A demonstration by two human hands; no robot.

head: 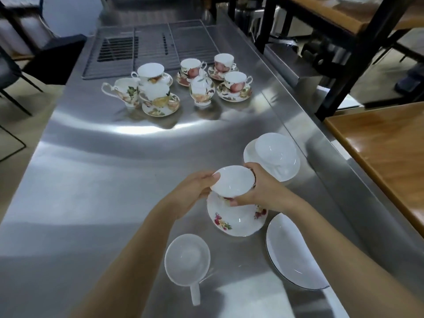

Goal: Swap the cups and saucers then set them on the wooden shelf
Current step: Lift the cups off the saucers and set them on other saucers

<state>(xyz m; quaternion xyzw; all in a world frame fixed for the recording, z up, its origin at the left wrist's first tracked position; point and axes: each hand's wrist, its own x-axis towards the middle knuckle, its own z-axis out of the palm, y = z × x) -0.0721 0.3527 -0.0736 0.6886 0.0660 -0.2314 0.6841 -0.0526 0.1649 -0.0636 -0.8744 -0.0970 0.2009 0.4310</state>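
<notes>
Both hands hold one floral cup, white inside, just above a rose-patterned saucer. My left hand grips its left rim and my right hand its right side. A plain white cup with its handle toward me stands on the steel counter at the near middle. A plain white saucer with a dark rim lies empty at the near right. Another white cup sits on a white saucer beyond my right hand. The wooden shelf is at the right.
Several fruit-patterned cups on saucers, a jug and a lidded sugar bowl crowd the far middle of the counter. A wire grille lies behind them. Black frame posts rise at the right edge.
</notes>
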